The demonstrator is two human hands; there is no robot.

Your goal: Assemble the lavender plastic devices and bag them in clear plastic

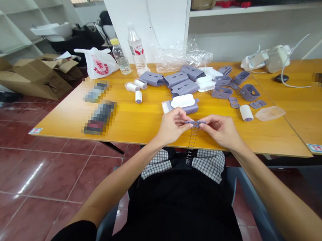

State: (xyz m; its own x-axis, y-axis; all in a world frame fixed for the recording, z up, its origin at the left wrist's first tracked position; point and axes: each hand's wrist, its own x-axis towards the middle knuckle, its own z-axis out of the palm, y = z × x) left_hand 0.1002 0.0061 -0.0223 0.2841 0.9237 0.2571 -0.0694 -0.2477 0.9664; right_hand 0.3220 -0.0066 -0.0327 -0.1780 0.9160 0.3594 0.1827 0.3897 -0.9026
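Observation:
Between my two hands is a small flat purple plastic plate (196, 123) with holes in it. My left hand (175, 125) pinches its left end, and the fingertips of my right hand (217, 130) grip the right end. A thin metal coil spring (191, 143) hangs down from the plate past the table's front edge. Just behind my hands lies a purple housing with a white oval piece (183, 100) on top. To the right of my right hand, a white cylinder with a purple end (245, 113) rests on the table.
Several purple housings (185, 87) and open purple shells (250, 92) lie across the wooden table (137, 123). White cylinders (138, 96), a translucent tray (270, 113) and two bottles (137, 51) stand around them. A white bag (99, 63) sits at the back left.

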